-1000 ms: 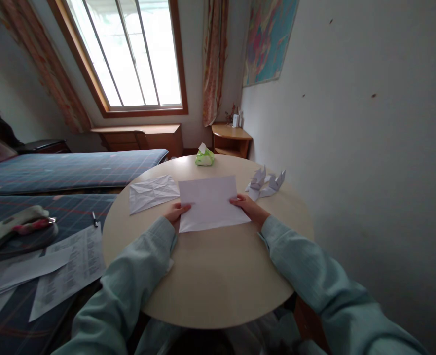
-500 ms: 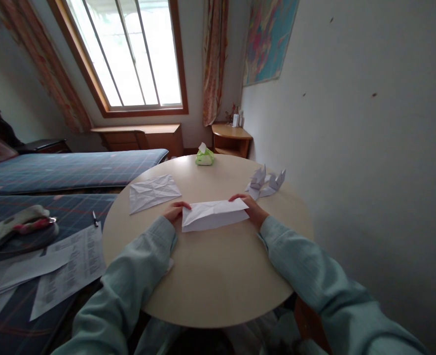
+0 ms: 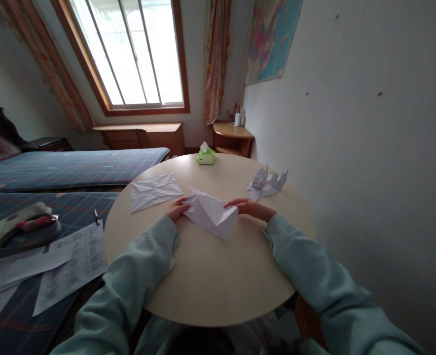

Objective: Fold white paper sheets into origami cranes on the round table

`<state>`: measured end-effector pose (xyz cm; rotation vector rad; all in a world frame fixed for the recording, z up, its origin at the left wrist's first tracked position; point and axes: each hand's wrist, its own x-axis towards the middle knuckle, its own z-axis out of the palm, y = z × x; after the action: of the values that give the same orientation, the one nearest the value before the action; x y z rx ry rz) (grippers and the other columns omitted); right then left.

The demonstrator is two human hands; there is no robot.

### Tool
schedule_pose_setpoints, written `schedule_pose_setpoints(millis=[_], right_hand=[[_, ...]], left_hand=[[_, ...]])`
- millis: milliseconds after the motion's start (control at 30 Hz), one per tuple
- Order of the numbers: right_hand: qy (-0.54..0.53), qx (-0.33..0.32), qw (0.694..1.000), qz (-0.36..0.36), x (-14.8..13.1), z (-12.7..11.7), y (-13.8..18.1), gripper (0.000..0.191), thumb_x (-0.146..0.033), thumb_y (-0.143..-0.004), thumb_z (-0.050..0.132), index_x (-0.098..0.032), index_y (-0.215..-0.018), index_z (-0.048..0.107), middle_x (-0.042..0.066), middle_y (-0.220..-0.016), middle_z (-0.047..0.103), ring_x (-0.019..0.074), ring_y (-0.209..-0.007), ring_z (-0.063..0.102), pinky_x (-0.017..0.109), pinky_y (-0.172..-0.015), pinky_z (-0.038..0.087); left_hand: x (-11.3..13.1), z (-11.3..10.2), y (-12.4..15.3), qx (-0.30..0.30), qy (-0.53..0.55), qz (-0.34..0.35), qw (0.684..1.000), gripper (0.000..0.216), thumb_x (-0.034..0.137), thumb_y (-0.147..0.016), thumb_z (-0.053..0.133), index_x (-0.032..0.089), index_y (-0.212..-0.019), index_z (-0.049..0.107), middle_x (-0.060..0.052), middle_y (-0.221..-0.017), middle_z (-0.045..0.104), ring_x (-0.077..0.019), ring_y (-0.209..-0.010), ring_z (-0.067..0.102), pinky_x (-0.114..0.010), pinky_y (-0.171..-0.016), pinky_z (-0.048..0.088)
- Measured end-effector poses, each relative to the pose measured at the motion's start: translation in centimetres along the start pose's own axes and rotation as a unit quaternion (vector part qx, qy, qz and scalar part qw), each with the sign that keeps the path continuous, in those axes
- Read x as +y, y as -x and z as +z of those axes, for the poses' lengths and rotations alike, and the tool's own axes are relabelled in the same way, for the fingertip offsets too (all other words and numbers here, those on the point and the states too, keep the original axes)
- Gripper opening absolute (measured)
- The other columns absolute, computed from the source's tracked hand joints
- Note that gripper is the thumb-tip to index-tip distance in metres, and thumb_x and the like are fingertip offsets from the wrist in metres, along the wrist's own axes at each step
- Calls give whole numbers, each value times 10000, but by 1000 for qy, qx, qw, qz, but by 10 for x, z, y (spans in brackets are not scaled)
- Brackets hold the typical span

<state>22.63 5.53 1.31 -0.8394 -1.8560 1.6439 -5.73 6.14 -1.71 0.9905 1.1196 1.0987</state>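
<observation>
A white sheet of paper [image 3: 212, 213] lies partly folded on the round beige table [image 3: 210, 281], bent into a slanted, uneven shape. My left hand [image 3: 176, 210] grips its left end with the fingers closed on the edge. My right hand [image 3: 248, 207] holds the right end, fingers lying over the paper's corner. Both arms wear pale green sleeves.
A creased, unfolded white sheet [image 3: 154, 190] lies left of my hands. Folded paper figures [image 3: 267, 180] stand near the wall at the right. A green tissue pack [image 3: 205, 155] sits at the far edge. Beds with printed papers [image 3: 68, 264] and a pen [image 3: 96, 216] are at the left.
The flat sheet was folded over toward me, then turned and bent again into a slanted shape. Both hands stayed on its ends and moved closer together.
</observation>
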Motion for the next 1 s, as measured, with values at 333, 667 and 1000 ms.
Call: schedule_pose_setpoints(millis=[333, 667, 1000], right_hand=[[-91, 94, 991, -6, 11, 19, -16, 416, -425, -745, 491, -202, -1095, 518, 75, -1065, 583, 179, -920, 566, 299, -764, 460], [30, 68, 997, -15, 12, 25, -19, 328, -433, -676, 554, -154, -844, 596, 39, -831, 616, 150, -765, 558, 250, -647, 439], [297, 112, 946, -74, 21, 29, -28, 244, -364, -721, 523, -126, -701, 572, -5, -631, 546, 93, -579, 462, 202, -547, 353]], left_hand=[[-1, 16, 12, -221, -145, -29, 964, 478, 291, -425, 760, 146, -865, 639, -32, -751, 675, -170, -719, 599, -270, -654, 474], [-15, 35, 13, -124, -241, 134, 953, 559, 255, -539, 698, 169, -1071, 547, -31, -814, 624, -71, -584, 499, -189, -558, 420], [-14, 38, 18, -105, -159, 89, 978, 665, 146, -524, 670, 190, -1151, 451, -30, -889, 551, -50, -575, 507, -192, -555, 426]])
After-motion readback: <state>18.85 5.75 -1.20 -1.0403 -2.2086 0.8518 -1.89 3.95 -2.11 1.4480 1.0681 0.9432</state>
